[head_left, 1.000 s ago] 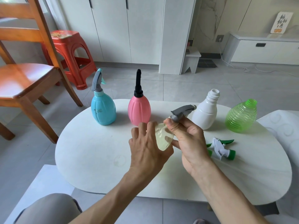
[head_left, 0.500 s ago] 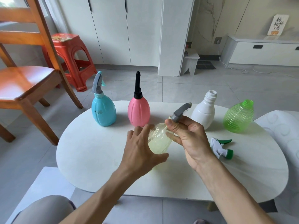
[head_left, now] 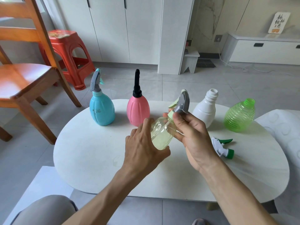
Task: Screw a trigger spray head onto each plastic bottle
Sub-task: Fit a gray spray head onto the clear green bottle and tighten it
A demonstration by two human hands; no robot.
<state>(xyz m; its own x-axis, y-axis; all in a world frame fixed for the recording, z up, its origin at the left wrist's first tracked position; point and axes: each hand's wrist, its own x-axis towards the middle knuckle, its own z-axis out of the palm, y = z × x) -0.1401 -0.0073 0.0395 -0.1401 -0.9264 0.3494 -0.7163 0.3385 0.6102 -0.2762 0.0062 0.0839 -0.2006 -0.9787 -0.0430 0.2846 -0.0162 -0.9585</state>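
My left hand (head_left: 142, 148) grips a clear yellowish bottle (head_left: 160, 135), held tilted above the white table (head_left: 90, 159). At the bottle's neck my right hand (head_left: 193, 135) pinches the collar of a grey trigger spray head (head_left: 182, 103). A blue bottle (head_left: 101, 111) with a grey spray head and a pink bottle (head_left: 138, 112) with a black spray head stand at the back. To their right stand a white bottle (head_left: 205, 109) and a green ribbed bottle (head_left: 238, 117), both with bare necks. A white and green spray head (head_left: 223, 147) lies on the table to the right of my right hand.
A wooden chair (head_left: 24, 78) and a red plastic stool (head_left: 68, 54) stand to the left of the table. A white patterned cushion (head_left: 285, 130) lies at the right edge. White cabinets and a low white unit (head_left: 263, 49) line the back wall.
The grey spray head has turned from pointing right to standing nearly upright on the clear bottle. My right hand has shifted its grip on the collar, and the bottle has tilted more upright.
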